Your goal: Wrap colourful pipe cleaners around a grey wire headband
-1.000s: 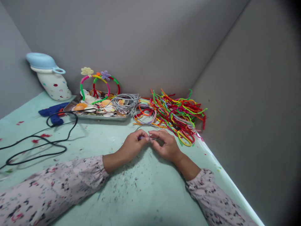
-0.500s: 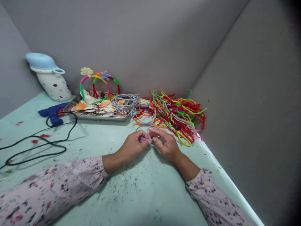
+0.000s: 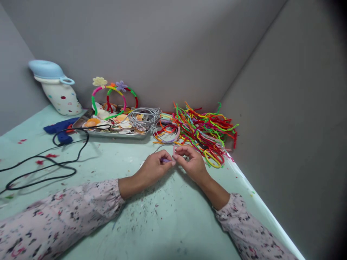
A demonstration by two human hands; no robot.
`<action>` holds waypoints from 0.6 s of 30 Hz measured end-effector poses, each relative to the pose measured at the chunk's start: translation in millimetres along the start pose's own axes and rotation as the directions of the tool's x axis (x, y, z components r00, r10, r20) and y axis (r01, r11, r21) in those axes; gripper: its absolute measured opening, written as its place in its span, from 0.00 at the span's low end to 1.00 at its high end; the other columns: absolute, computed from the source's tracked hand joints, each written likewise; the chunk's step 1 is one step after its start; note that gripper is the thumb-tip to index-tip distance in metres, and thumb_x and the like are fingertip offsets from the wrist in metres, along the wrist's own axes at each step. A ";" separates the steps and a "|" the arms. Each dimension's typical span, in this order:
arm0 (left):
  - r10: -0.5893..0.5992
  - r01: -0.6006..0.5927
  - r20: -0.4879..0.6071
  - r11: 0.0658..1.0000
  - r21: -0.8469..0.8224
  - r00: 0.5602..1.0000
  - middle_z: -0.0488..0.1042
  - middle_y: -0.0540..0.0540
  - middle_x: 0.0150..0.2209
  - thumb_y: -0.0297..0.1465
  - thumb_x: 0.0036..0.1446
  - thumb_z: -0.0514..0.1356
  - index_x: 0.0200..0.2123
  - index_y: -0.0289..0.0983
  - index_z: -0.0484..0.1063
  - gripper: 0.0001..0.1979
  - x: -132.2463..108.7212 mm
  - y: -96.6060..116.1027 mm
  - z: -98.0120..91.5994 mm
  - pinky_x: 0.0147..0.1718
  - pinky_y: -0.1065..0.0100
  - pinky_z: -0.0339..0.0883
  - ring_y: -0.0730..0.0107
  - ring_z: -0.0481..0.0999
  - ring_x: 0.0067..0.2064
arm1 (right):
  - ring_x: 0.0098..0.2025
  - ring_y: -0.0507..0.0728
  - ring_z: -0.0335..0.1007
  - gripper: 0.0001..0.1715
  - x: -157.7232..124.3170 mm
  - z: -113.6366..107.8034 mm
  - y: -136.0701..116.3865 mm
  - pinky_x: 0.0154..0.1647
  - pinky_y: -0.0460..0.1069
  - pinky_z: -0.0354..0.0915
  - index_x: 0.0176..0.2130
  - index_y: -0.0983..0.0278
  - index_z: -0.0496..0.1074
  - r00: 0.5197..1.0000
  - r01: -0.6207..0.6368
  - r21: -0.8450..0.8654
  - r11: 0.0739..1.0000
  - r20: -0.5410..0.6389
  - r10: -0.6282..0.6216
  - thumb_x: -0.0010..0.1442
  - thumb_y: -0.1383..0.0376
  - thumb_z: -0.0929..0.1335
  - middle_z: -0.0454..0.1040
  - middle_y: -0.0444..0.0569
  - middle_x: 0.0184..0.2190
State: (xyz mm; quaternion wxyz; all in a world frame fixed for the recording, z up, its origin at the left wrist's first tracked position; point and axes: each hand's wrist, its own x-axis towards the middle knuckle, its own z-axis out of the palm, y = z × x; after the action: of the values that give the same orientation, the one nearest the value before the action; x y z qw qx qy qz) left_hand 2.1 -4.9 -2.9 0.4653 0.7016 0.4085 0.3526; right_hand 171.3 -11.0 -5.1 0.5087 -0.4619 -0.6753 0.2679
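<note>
My left hand (image 3: 156,166) is closed on a purple pipe cleaner (image 3: 165,160), of which only a short fuzzy stretch shows between thumb and fingers. Close beside it, my right hand (image 3: 191,162) pinches a pale pink pipe cleaner (image 3: 174,148) between thumb and forefinger. The fingertips of both hands almost meet, and they hide where the pink and purple pieces join. Behind the hands a thin grey wire (image 3: 162,146) curves over the table.
A heap of coloured pipe cleaners (image 3: 203,126) lies behind my right hand. A metal tray (image 3: 119,135) holds shells, a grey wire coil (image 3: 145,117) and two wrapped hoops with flowers. At left are a blue glue gun (image 3: 62,126), its black cord (image 3: 73,168) and a bottle (image 3: 62,97).
The right thumb and forefinger have closed together on the pink pipe cleaner, and its loop now stands a little further right. My left hand stays nearly in place.
</note>
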 end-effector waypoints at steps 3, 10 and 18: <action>-0.001 0.001 0.014 1.000 0.000 1.000 0.68 0.51 0.25 0.35 0.54 0.57 0.30 0.35 0.69 0.08 0.2 1.2 -0.6 0.25 0.73 0.57 0.74 0.64 0.27 | 0.33 0.53 0.72 0.06 0.5 1.2 -0.9 0.37 0.50 0.70 0.35 0.62 0.70 1.000 0.020 0.000 1.000 -0.019 -0.020 0.53 0.66 0.69 0.75 0.47 0.34; 0.031 -0.033 0.037 0.997 0.065 0.999 0.70 0.48 0.27 0.34 0.56 0.55 0.31 0.35 0.74 0.11 1.7 1.0 -1.6 0.26 0.72 0.59 0.72 0.66 0.27 | 0.30 0.53 0.69 0.04 0.9 2.2 -1.0 0.35 0.49 0.67 0.32 0.61 0.68 0.999 0.033 -0.015 0.999 -0.032 -0.033 0.54 0.67 0.68 0.72 0.44 0.29; 0.045 -0.047 0.030 0.997 0.053 0.999 0.72 0.47 0.30 0.35 0.56 0.56 0.31 0.36 0.77 0.12 3.2 -1.9 -2.6 0.27 0.72 0.60 0.72 0.67 0.29 | 0.29 0.53 0.68 0.05 -0.1 3.7 0.6 0.33 0.48 0.67 0.31 0.61 0.67 0.998 0.028 -0.002 1.000 -0.055 -0.028 0.53 0.67 0.69 0.72 0.43 0.27</action>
State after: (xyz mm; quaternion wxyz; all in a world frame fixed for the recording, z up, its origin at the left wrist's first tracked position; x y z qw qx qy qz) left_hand 0.8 -0.5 -3.6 0.4438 0.7283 0.3947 0.3418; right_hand 168.1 -10.5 -6.9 0.5306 -0.4602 -0.6675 0.2473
